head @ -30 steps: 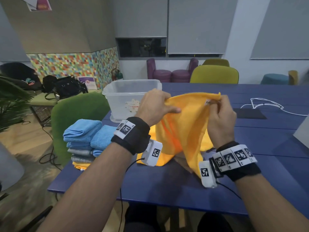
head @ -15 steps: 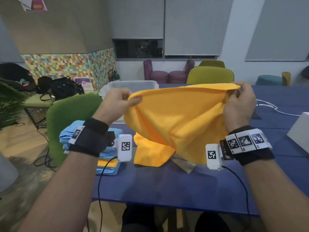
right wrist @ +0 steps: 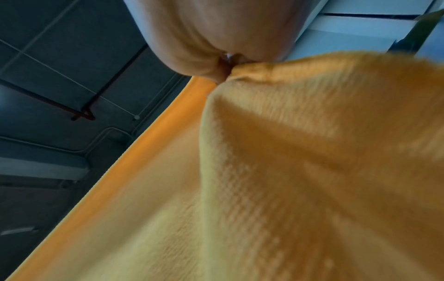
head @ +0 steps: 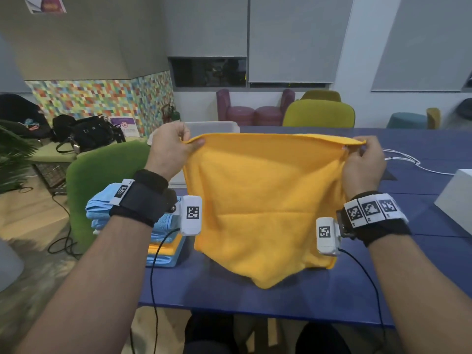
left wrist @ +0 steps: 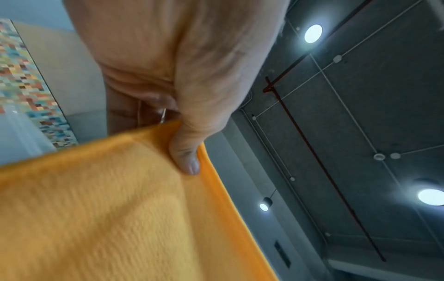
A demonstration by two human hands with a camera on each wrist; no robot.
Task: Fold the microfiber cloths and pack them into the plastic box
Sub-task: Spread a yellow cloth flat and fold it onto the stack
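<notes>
An orange microfiber cloth (head: 263, 200) hangs spread out above the blue table (head: 281, 297). My left hand (head: 176, 146) pinches its top left corner, thumb on the near side (left wrist: 187, 163). At the top right corner my right hand (head: 362, 159) pinches it too; the right wrist view shows the cloth (right wrist: 288, 171) bunched at that pinch. The cloth's lower edge droops to just above the tabletop. The clear plastic box (head: 212, 126) stands behind the cloth, mostly hidden. A stack of blue and orange cloths (head: 163, 236) sits at the table's left edge.
A green chair (head: 102, 180) stands left of the table. A white box (head: 454, 200) sits at the right edge, with a white cable (head: 408, 159) and dark pad behind my right hand. Yellow and purple chairs line the far side.
My hands have moved apart and lifted, pulling the bunched orange cloth into a flat taut sheet. It now hides the box and whatever lay on the table behind it.
</notes>
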